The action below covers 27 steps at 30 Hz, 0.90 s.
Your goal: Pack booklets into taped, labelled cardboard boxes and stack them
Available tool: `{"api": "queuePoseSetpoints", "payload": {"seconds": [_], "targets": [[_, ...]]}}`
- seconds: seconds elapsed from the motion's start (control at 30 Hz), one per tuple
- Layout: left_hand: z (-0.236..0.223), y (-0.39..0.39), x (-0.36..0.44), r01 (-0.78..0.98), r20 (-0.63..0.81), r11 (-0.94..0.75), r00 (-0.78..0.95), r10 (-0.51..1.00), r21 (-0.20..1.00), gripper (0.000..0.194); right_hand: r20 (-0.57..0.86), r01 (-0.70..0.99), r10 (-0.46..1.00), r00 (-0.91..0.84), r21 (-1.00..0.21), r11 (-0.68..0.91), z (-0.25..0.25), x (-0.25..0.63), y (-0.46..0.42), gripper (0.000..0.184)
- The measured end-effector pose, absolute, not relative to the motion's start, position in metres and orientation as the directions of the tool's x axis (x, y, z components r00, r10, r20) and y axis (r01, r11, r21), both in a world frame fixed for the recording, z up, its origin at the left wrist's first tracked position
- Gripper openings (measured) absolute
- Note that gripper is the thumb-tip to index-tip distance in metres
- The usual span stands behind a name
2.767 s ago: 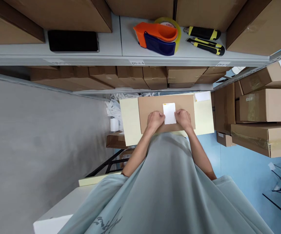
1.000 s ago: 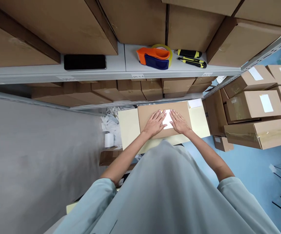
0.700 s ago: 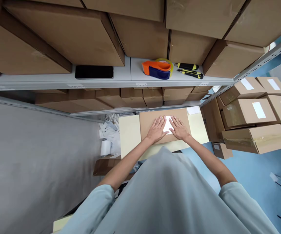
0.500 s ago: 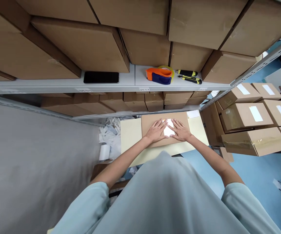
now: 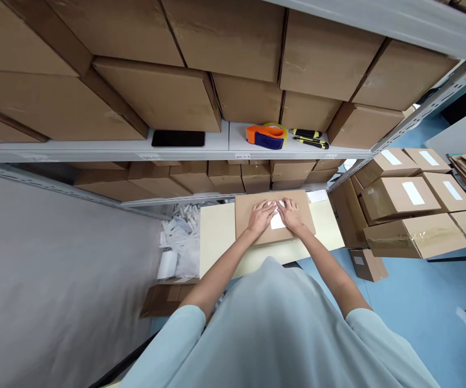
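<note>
A flat brown cardboard box (image 5: 245, 229) lies on the pale yellow tabletop (image 5: 217, 237) in front of me. On its top sits a white label (image 5: 278, 221), partly covered by my fingers. My left hand (image 5: 260, 217) rests on the box at the label's left side, fingers slightly bent and holding nothing. From the other side, my right hand (image 5: 290, 215) touches the label's upper right part, its fingers also bent and apart. The fingertips of both hands nearly meet near the label's upper edge.
Above the table, a shelf holds a black phone (image 5: 178, 138), an orange and blue tape dispenser (image 5: 266, 137) and yellow-black utility knives (image 5: 309, 137). Cardboard boxes (image 5: 136, 97) fill the racks. Labelled boxes (image 5: 403, 194) are stacked at right. Paper scraps (image 5: 180, 231) lie left of the table.
Both hands have slid toward the label's upper part, with fingers now more bent than when they lay flat and spread. More of the label's lower part shows. The camera view has shifted slightly.
</note>
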<state>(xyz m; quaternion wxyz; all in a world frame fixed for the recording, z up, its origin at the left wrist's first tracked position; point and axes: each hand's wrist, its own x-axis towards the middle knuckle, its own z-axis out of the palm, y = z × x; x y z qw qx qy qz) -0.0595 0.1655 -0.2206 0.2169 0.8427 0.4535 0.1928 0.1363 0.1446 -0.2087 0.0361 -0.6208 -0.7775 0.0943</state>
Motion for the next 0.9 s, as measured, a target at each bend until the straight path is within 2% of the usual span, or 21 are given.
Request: {"api": "queuePoseSetpoints", "payload": {"seconds": [0.17, 0.23, 0.33, 0.4, 0.47, 0.57, 0.67, 0.73, 0.8, 0.83, 0.9], "targets": [[-0.221, 0.164, -0.064, 0.682, 0.123, -0.524, 0.546, 0.829, 0.511, 0.051, -0.059, 0.959, 0.975, -0.216, -0.202, 0.200, -0.212, 0.137, 0.138, 0.056], [-0.221, 0.157, -0.067, 0.675, 0.104, -0.570, 0.599, 0.794, 0.469, 0.064, -0.068, 0.952, 0.966, -0.251, -0.195, 0.234, -0.214, 0.145, 0.126, 0.060], [-0.221, 0.146, -0.070, 0.646, 0.055, -0.634, 0.681, 0.730, 0.425, 0.095, -0.101, 0.932, 0.936, -0.338, -0.175, 0.318, -0.215, 0.162, 0.107, 0.070], [-0.219, 0.141, -0.071, 0.623, 0.027, -0.662, 0.719, 0.694, 0.416, 0.105, -0.123, 0.915, 0.913, -0.389, -0.164, 0.368, -0.213, 0.171, 0.097, 0.075], [-0.216, 0.137, -0.070, 0.619, 0.015, -0.668, 0.729, 0.684, 0.413, 0.101, -0.139, 0.913, 0.907, -0.398, -0.158, 0.377, -0.210, 0.176, 0.090, 0.073], [-0.213, 0.127, -0.074, 0.659, 0.027, -0.625, 0.679, 0.734, 0.418, 0.074, -0.139, 0.948, 0.946, -0.293, -0.174, 0.268, -0.211, 0.178, 0.077, 0.064], [-0.214, 0.107, -0.097, 0.724, 0.054, -0.521, 0.561, 0.826, 0.451, 0.061, -0.082, 0.962, 0.994, -0.068, -0.269, 0.043, -0.219, 0.188, 0.049, 0.066], [-0.221, 0.088, -0.124, 0.771, 0.060, -0.391, 0.420, 0.906, 0.504, 0.068, -0.033, 0.898, 0.989, 0.147, -0.414, -0.148, -0.226, 0.206, 0.022, 0.081], [-0.233, 0.065, -0.154, 0.784, 0.018, -0.173, 0.203, 0.979, 0.596, 0.089, -0.051, 0.719, 0.925, 0.376, -0.613, -0.326, -0.235, 0.229, -0.007, 0.102], [-0.240, 0.055, -0.167, 0.752, -0.042, -0.039, 0.088, 0.995, 0.658, 0.096, -0.127, 0.581, 0.881, 0.455, -0.707, -0.402, -0.239, 0.239, -0.020, 0.106], [-0.255, 0.036, -0.183, 0.623, -0.226, 0.214, -0.061, 0.972, 0.753, 0.098, -0.273, 0.390, 0.824, 0.497, -0.778, -0.493, -0.248, 0.250, -0.040, 0.109]]}}
